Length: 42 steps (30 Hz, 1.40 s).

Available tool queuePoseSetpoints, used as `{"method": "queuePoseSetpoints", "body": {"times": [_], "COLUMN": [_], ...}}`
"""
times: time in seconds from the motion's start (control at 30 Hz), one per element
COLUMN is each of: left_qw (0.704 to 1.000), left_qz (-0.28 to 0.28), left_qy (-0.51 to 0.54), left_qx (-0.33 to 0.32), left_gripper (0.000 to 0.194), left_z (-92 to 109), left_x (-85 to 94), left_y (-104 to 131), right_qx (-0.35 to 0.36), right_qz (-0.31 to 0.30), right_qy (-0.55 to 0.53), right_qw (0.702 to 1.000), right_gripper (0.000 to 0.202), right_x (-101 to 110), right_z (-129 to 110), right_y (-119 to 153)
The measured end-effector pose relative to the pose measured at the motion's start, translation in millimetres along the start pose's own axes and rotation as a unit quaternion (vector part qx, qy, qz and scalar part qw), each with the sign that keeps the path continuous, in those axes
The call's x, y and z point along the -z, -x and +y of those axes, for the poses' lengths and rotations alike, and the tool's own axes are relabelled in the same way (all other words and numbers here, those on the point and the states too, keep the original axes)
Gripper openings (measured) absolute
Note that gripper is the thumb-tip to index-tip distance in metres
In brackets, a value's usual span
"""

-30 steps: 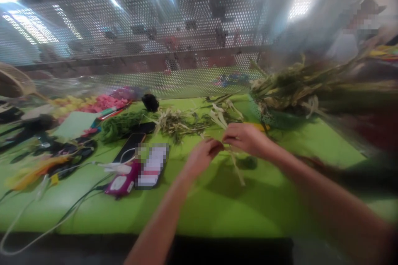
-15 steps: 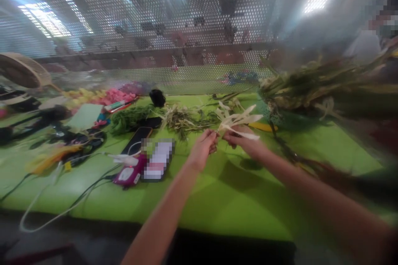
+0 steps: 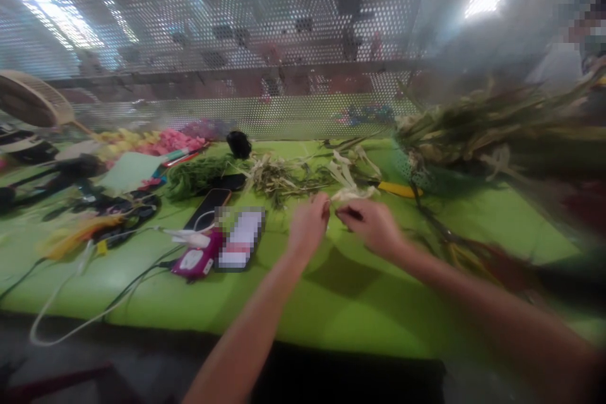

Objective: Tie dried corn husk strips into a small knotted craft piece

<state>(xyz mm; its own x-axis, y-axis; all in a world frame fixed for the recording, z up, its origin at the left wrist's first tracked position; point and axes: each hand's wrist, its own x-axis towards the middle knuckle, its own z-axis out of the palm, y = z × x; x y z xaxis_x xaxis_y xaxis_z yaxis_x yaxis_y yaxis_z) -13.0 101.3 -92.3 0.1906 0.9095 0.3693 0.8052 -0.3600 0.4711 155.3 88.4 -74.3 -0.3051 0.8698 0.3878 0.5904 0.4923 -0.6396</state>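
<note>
Item: husk, one piece, pale, at my fingertips, above the middle of the table; part of it hidden behind my right knuckles.

Left hand: bare, fingers drawn together in a narrow pinch on the near end of the husk.

Right hand: bare, fingers curled and nearly closed, tips just beside those of my left; whether they grip anything, I cannot tell.

Beyond my hands: pale strips, curled, on the green surface; a heap of dried leaves left of these; a yellow handle to the right, near a green basket. Long dry stalks at the basket, spreading rightward, blurred.

Left of my left hand: one phone, screen lit, contents blurred; a purple device just beside it; a dark phone behind; a white cable hanging over the near edge.

Farther back, left: green fibre, a tangled bundle; a pale green card; pink pieces; a round fan.

Rear: a perforated screen. Far right edge: a person, partly seen.
</note>
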Motion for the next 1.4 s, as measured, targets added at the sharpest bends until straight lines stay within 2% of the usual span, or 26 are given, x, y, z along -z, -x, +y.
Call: {"method": "queuePoseSetpoints", "body": {"times": [0.1, 0.2, 0.33, 0.43, 0.57, 0.67, 0.73, 0.83, 0.9, 0.93, 1.0, 1.1, 1.27, 1.33, 1.4], "left_qw": [0.998, 0.992, 0.980, 0.960, 0.881, 0.819, 0.777, 0.738, 0.746, 0.764, 0.818, 0.894, 0.940, 0.957, 0.975], "left_qz": [-0.021, -0.067, -0.138, -0.170, -0.213, -0.183, -0.145, -0.086, -0.039, -0.017, 0.021, 0.065, 0.115, 0.125, 0.121], "left_qy": [-0.005, 0.014, 0.079, 0.198, 0.419, 0.543, 0.607, 0.656, 0.644, 0.621, 0.544, 0.419, 0.304, 0.241, 0.167], "left_qx": [-0.059, -0.109, -0.115, -0.101, -0.039, 0.036, 0.080, 0.131, 0.162, 0.175, 0.184, 0.146, 0.103, 0.101, 0.083], "left_gripper": [0.026, 0.027, 0.026, 0.022, 0.017, 0.025, 0.030, 0.030, 0.026, 0.023, 0.017, 0.014, 0.013, 0.011, 0.011], "left_z": [-0.4, 1.0, 2.5, 1.8, 3.6, 7.8, 10.2, 10.3, 8.1, 6.8, 5.1, 5.7, 4.1, -0.2, -4.6], "left_x": [2.6, 7.2, 12.3, 15.5, 18.4, 16.2, 12.2, 5.3, 2.3, 1.6, 1.8, 3.5, 1.6, 0.3, 0.5], "left_y": [-0.5, -0.5, 0.4, 2.4, 6.1, 6.3, 4.5, 0.2, -2.1, -2.7, -2.7, -1.4, -1.3, -1.8, -2.4], "right_qx": [0.071, 0.111, 0.134, 0.132, 0.089, 0.018, -0.025, -0.102, -0.152, -0.171, -0.196, -0.225, -0.252, -0.250, -0.232], "right_qz": [0.011, 0.016, -0.023, -0.089, -0.227, -0.293, -0.286, -0.193, -0.127, -0.107, -0.083, -0.062, -0.027, -0.022, -0.023], "right_qy": [0.102, 0.156, 0.138, 0.077, -0.073, -0.200, -0.271, -0.352, -0.419, -0.441, -0.462, -0.481, -0.555, -0.558, -0.526], "right_qw": [0.992, 0.981, 0.981, 0.984, 0.967, 0.935, 0.919, 0.910, 0.886, 0.874, 0.861, 0.845, 0.793, 0.791, 0.818], "right_gripper": [0.017, 0.020, 0.021, 0.020, 0.016, 0.018, 0.018, 0.012, 0.014, 0.016, 0.019, 0.024, 0.029, 0.028, 0.030], "right_x": [19.8, 38.4, 55.6, 66.6, 77.1, 71.1, 56.8, 23.8, 2.0, -6.7, -17.9, -22.8, -31.8, -36.1, -35.1], "right_z": [-1.9, -0.4, 6.6, 14.7, 24.3, 27.6, 28.0, 26.5, 23.6, 21.6, 16.3, 6.6, -7.6, -11.7, -14.3], "right_y": [-4.4, -9.3, -18.2, -26.8, -34.2, -32.1, -28.0, -21.1, -16.8, -14.9, -11.0, -4.7, 7.2, 10.6, 11.4]}}
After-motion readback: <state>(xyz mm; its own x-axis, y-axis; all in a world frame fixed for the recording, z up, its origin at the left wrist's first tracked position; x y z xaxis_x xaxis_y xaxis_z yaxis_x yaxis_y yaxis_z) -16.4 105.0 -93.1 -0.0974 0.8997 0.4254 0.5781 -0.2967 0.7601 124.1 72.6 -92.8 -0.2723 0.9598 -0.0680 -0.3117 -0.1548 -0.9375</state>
